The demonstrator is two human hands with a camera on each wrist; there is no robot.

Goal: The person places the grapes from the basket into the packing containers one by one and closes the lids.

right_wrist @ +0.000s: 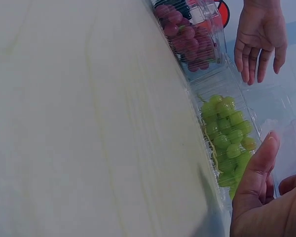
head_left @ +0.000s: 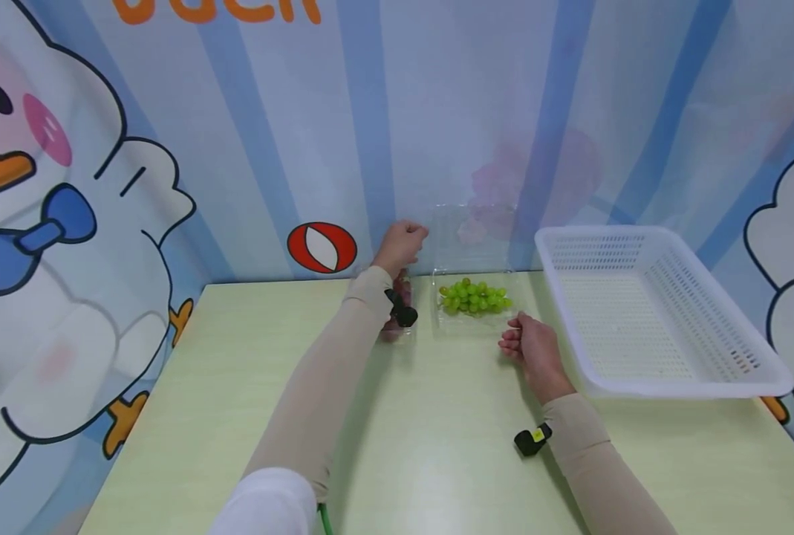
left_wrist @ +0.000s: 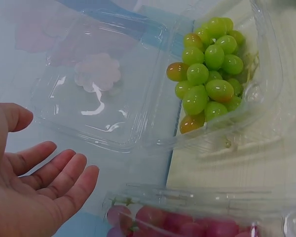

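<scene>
A bunch of green grapes (head_left: 474,297) lies in a clear plastic clamshell box (head_left: 446,323), whose lid (left_wrist: 133,136) stands raised at the back of the table. To its left, a second clear box holds red grapes (right_wrist: 187,39); in the head view my left forearm partly hides it. My left hand (head_left: 399,249) hovers over that box's far end, left of the raised lid, fingers loosely bent and nothing in them. Beside the near right corner of the green grapes' box is my right hand (head_left: 533,353). Its fingers are slightly bent and hold nothing visible; contact with the box is unclear.
A white perforated plastic basket (head_left: 570,349) stands on the right of the pale table (head_left: 437,461). Directly behind the table's back edge hangs a blue striped backdrop (head_left: 423,111) with cartoon ducks. A green cable (head_left: 324,520) shows near my left sleeve.
</scene>
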